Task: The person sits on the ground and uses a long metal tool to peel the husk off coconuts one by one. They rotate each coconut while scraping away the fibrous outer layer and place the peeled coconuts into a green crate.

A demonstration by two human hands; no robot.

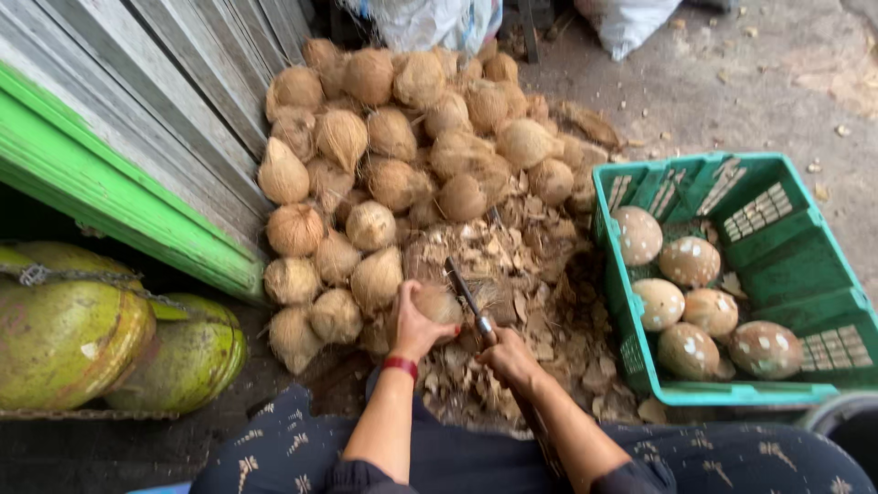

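Observation:
My left hand grips a brown husked coconut low over a heap of husk chips. A red band sits on that wrist. My right hand holds the handle of a dark-bladed knife, whose blade rests against the right side of the coconut. Behind them lies a big pile of fibrous brown coconuts.
A green plastic crate on the right holds several peeled, pale spotted coconuts. Two large green coconuts with a chain lie at the left under a green-edged wooden wall. White sacks stand at the back. My dark patterned trousers fill the bottom.

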